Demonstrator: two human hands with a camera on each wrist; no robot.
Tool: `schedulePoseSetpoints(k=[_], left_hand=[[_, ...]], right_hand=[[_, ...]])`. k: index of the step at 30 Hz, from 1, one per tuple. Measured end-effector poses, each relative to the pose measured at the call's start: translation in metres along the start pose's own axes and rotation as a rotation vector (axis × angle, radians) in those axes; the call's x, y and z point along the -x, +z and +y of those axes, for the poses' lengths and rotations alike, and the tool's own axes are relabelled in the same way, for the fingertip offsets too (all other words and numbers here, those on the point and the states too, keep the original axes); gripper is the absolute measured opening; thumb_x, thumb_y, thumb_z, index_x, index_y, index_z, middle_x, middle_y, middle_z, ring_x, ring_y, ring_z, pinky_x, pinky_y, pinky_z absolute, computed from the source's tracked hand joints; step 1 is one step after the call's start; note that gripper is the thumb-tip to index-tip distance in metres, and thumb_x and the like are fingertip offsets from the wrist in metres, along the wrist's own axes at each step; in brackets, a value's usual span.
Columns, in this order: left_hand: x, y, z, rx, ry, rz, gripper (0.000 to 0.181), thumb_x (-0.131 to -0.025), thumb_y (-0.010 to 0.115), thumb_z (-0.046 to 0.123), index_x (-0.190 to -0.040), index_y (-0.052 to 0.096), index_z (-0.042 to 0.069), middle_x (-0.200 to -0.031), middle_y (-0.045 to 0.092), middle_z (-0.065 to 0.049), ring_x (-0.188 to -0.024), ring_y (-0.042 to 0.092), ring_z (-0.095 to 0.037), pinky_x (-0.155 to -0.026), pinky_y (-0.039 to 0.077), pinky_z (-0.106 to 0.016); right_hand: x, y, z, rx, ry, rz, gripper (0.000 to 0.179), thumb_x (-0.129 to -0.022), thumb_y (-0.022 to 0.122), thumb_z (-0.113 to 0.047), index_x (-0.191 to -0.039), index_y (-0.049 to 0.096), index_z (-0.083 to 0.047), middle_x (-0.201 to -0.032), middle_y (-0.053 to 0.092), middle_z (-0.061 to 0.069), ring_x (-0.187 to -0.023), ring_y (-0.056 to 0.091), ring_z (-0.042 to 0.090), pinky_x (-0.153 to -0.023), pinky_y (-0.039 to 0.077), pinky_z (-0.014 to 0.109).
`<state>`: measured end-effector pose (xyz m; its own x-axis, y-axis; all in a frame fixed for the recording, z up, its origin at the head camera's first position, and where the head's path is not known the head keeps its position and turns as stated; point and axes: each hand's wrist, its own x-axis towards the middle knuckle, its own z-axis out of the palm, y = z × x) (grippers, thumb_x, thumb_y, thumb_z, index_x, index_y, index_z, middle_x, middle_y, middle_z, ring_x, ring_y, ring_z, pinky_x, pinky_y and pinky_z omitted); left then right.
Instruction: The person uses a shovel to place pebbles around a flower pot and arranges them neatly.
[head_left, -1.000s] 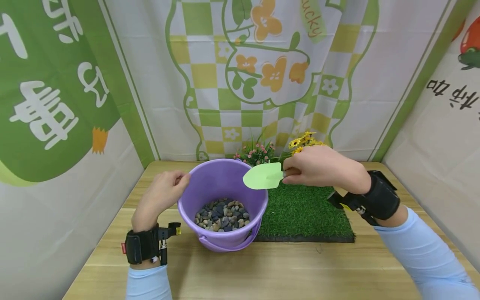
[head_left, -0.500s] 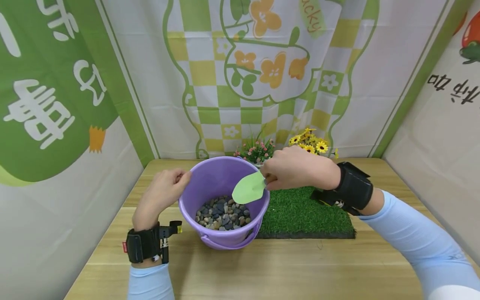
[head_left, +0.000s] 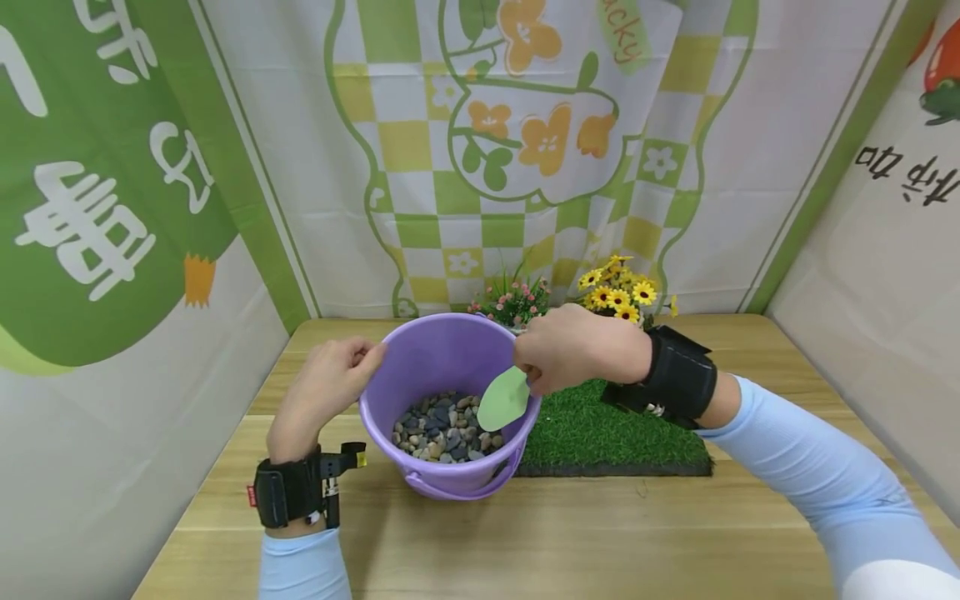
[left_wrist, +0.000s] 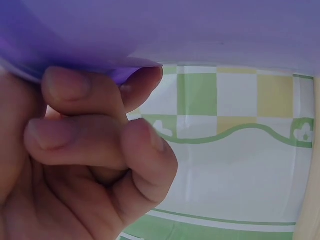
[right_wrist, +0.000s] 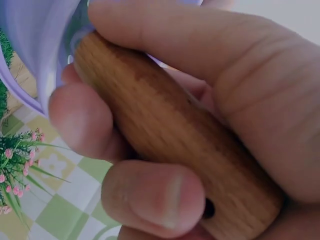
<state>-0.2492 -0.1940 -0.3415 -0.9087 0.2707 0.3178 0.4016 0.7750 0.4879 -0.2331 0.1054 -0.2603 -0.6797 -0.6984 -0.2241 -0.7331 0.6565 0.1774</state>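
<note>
My left hand [head_left: 330,382] pinches the left rim of a purple bucket [head_left: 435,354], its curled fingers just under the rim in the left wrist view. Grey and tan pebbles [head_left: 442,429] cover the bucket's bottom. My right hand [head_left: 577,346], over the bucket's right rim, grips a garden trowel by its wooden handle [right_wrist: 175,135]. The trowel's light green blade [head_left: 502,400] points down and left inside the bucket, overlapping the right side of the pebbles in the head view.
A mat of artificial grass [head_left: 607,437] lies right of the bucket. Behind it stand pink flowers [head_left: 517,302] and yellow flowers [head_left: 618,292]. The wooden table [head_left: 600,533] backs onto a printed curtain [head_left: 420,167]. The bucket's handle [head_left: 465,493] hangs at the front.
My right hand has moved left with the trowel, from above the grass mat to over the bucket's rim. The blade has tipped down into the bucket. My left hand stays at the rim.
</note>
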Motion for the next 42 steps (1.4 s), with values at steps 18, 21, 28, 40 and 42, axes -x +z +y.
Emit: schedulePoseSetpoints(k=[18,21,28,40,42], left_hand=[[0.002,-0.001,-0.002,-0.019,-0.041,-0.031,0.039,-0.100,0.042,0.039,-0.096,0.064,0.006,-0.079,0.061,-0.004,-0.068,0.055,-0.017,-0.058,0.044,-0.031],[0.002,0.000,-0.001,-0.018,-0.037,-0.020,0.039,-0.100,0.042,0.040,-0.093,0.064,0.007,-0.076,0.060,-0.003,-0.067,0.053,-0.017,-0.057,0.043,-0.031],[0.002,0.001,0.002,-0.019,-0.037,-0.015,0.037,-0.100,0.043,0.038,-0.089,0.062,0.009,-0.074,0.058,-0.003,-0.065,0.052,-0.017,-0.055,0.042,-0.031],[0.000,0.002,0.005,-0.016,-0.044,-0.036,0.036,-0.099,0.044,0.038,-0.089,0.060,0.008,-0.075,0.059,-0.004,-0.063,0.053,-0.017,-0.054,0.043,-0.030],[0.000,0.002,0.006,-0.019,-0.044,-0.035,0.036,-0.099,0.044,0.038,-0.089,0.060,0.008,-0.075,0.059,-0.004,-0.063,0.052,-0.017,-0.054,0.043,-0.030]], right_hand=[[-0.018,0.001,-0.021,0.072,-0.036,-0.049,0.033,-0.078,0.057,-0.012,-0.063,0.029,-0.022,-0.060,0.021,-0.005,-0.054,0.017,0.011,-0.050,0.017,0.025],[-0.021,0.003,-0.023,0.094,-0.037,-0.067,0.034,-0.077,0.057,-0.011,-0.063,0.029,-0.022,-0.060,0.021,-0.005,-0.054,0.018,0.011,-0.050,0.018,0.025],[-0.025,0.008,-0.025,0.148,-0.014,-0.081,0.032,-0.078,0.060,-0.015,-0.060,0.034,-0.024,-0.061,0.031,-0.007,-0.053,0.026,0.009,-0.048,0.022,0.024],[-0.028,0.014,-0.030,0.160,-0.020,-0.085,0.033,-0.077,0.063,-0.017,-0.062,0.034,-0.024,-0.060,0.026,-0.008,-0.054,0.024,0.008,-0.049,0.022,0.024],[-0.029,0.015,-0.031,0.166,-0.014,-0.084,0.033,-0.077,0.063,-0.018,-0.062,0.035,-0.024,-0.060,0.027,-0.008,-0.053,0.026,0.008,-0.048,0.023,0.024]])
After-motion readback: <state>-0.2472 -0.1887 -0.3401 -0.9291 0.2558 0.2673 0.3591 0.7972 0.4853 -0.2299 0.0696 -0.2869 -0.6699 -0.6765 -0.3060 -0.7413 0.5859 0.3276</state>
